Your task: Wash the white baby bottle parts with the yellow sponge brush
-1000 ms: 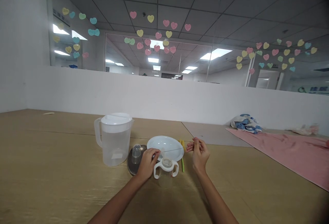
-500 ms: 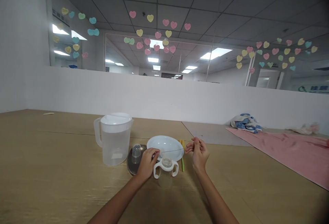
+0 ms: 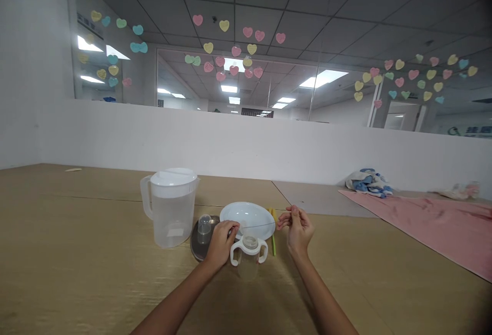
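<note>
My left hand (image 3: 222,241) is closed in a pinch over the edge of a dark metal tray (image 3: 195,253). A small translucent piece shows at its fingertips, too small to name. My right hand (image 3: 299,230) pinches the end of a thin wire-like rod (image 3: 265,224), which spans to the left fingertips above a white bowl (image 3: 230,210). In front of the bowl stands a clear baby bottle (image 3: 248,268) with white twin handles, its top uncovered. A clear dome cap (image 3: 204,226) sits on the tray.
Left of the tray stands a lidded translucent pitcher (image 3: 173,212). Green and yellow sticks (image 3: 273,240) lie right of the bowl. Farther right are a pink cloth (image 3: 430,227) and a crumpled blue-and-white cloth (image 3: 369,183). A white wall (image 3: 230,140) borders the table's back.
Both hands keep nearly the same pose, with the rod still stretched between them. The view has shifted very slightly.
</note>
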A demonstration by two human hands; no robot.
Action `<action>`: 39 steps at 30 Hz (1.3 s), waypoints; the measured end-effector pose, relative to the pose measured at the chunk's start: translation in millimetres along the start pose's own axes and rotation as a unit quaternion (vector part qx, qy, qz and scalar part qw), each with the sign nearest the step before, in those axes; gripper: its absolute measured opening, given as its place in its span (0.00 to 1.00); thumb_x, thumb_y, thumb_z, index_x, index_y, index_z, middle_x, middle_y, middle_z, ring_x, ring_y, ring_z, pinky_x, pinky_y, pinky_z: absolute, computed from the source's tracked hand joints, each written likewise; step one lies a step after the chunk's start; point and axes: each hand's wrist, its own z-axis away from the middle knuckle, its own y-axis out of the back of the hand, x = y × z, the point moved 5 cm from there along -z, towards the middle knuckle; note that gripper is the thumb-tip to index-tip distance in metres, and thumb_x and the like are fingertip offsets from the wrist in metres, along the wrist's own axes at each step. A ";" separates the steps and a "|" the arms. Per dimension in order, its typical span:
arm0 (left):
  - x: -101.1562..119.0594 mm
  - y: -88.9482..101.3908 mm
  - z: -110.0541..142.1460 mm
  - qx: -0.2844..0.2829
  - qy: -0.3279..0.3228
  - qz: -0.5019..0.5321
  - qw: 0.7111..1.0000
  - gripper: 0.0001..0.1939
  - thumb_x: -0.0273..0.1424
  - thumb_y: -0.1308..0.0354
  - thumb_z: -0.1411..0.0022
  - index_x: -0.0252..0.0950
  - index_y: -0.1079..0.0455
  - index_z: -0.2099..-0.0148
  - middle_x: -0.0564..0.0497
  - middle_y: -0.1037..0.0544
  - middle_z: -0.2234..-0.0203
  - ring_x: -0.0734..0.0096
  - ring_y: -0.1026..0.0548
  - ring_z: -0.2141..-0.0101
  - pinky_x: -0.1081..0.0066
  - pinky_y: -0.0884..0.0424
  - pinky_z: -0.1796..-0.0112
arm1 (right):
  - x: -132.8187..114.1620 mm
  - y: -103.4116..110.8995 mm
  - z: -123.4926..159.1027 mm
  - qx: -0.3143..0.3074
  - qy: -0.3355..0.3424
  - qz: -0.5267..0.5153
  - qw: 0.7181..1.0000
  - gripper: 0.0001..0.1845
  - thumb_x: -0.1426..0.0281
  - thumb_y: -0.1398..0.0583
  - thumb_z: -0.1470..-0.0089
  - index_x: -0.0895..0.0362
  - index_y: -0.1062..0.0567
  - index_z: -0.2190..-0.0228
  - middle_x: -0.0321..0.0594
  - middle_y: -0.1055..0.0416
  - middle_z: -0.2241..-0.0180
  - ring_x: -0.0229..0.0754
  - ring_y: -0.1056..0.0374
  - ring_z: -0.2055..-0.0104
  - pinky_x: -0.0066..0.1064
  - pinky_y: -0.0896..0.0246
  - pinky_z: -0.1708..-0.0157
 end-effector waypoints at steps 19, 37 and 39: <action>-0.3 1.8 0.1 0.011 0.004 0.020 1.000 0.14 0.35 0.54 0.39 0.35 0.29 0.63 0.46 0.24 0.66 0.63 0.28 0.63 0.64 0.36 0.58 | -4.5 -3.0 3.3 0.023 0.023 0.035 0.999 0.18 0.57 0.40 0.52 0.61 0.30 0.72 0.36 0.31 0.84 0.36 0.36 0.86 0.27 0.40 0.87; -1.8 1.9 0.2 0.016 0.005 0.028 0.999 0.14 0.37 0.54 0.39 0.36 0.29 0.64 0.47 0.23 0.67 0.63 0.28 0.63 0.63 0.35 0.58 | -5.3 -7.9 19.8 -0.013 0.124 0.104 0.987 0.16 0.58 0.43 0.49 0.59 0.29 0.72 0.35 0.31 0.81 0.34 0.36 0.83 0.28 0.37 0.82; -1.2 2.3 0.2 0.013 0.004 0.025 1.000 0.14 0.36 0.53 0.39 0.36 0.29 0.64 0.46 0.23 0.67 0.63 0.28 0.63 0.64 0.35 0.58 | -0.7 -8.2 20.3 -0.036 0.124 0.115 0.985 0.15 0.58 0.42 0.49 0.59 0.28 0.72 0.35 0.31 0.81 0.34 0.36 0.83 0.27 0.38 0.83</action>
